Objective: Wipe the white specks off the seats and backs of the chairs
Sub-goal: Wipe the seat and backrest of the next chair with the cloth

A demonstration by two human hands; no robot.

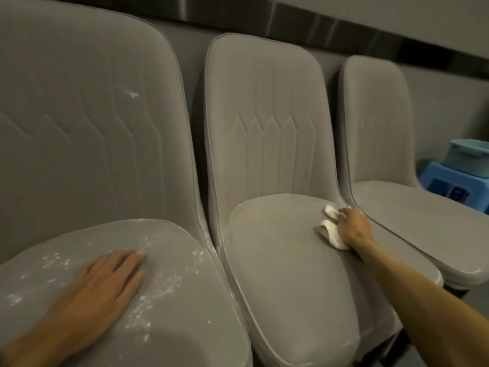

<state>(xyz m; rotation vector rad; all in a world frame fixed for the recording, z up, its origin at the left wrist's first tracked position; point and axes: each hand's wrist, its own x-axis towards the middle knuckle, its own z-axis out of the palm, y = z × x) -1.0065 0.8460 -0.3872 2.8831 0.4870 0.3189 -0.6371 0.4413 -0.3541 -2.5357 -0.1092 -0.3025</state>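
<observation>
three grey chairs stand side by side along a grey wall (436,96). the right grip (353,229) is curled round a crumpled white cloth (330,231), holding it against the seat of the middle chair (277,274), at the seat's far right edge. the left grip (105,276) holds nothing: it lies flat, fingers straight and together, on the seat of the left chair (185,327). white specks (161,287) are scattered all round this grip, thickest just right of the fingertips and along the seat's right edge, with a white smear (132,94) higher on that chair's back, well above the grip. the seat under the right grip shows only a faint dusty film. just right of the right grip comes the third chair (423,221), and beyond it a blue tub (468,157) sits on a blue stool (449,181).
</observation>
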